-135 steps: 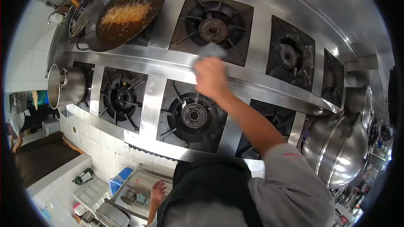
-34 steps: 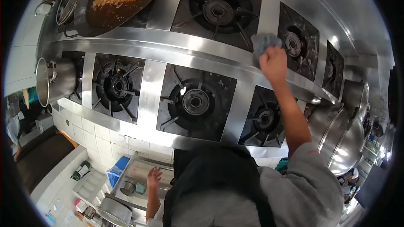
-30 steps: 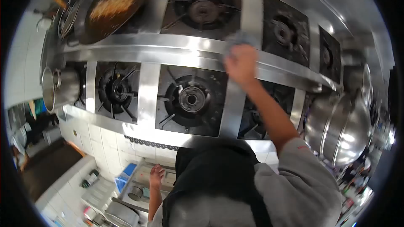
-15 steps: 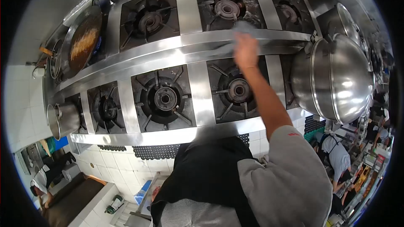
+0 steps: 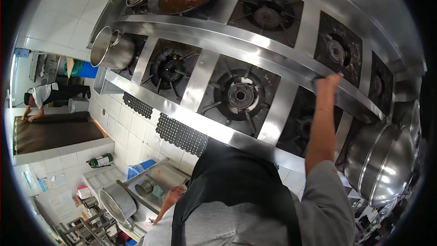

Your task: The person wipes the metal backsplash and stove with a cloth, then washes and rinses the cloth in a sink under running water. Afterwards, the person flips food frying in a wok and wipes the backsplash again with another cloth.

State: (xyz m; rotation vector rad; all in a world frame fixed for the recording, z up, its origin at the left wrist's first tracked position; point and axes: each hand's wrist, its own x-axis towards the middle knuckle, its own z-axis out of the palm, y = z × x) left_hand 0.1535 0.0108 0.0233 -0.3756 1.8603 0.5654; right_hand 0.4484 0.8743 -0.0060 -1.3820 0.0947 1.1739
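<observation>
My right hand point(image 5: 328, 83) reaches over the stove, at the raised steel ledge point(image 5: 257, 57) between the two rows of burners. Its fingers look curled; a small dark grey patch shows beside them, too blurred to name. Just beyond the hand is a rear burner point(image 5: 336, 51), and a front burner point(image 5: 304, 125) lies partly behind my forearm. My left hand point(image 5: 174, 195) hangs low at my side by the apron point(image 5: 236, 177), near a steel counter with a small metal container point(image 5: 144, 188). Its fingers are too small and partly hidden to read.
A wok point(image 5: 159, 2) with pale food in brown oil sits at the back left. A tall steel pot point(image 5: 101, 52) stands at the stove's left end, large steel bowls point(image 5: 382, 164) at the right. Another person point(image 5: 43, 94) leans over a dark surface at far left.
My view has swung left, so the stove appears tilted and shifted right. The right hand remains by the ledge, the grey blur now at its left side. My left hand has come into view.
</observation>
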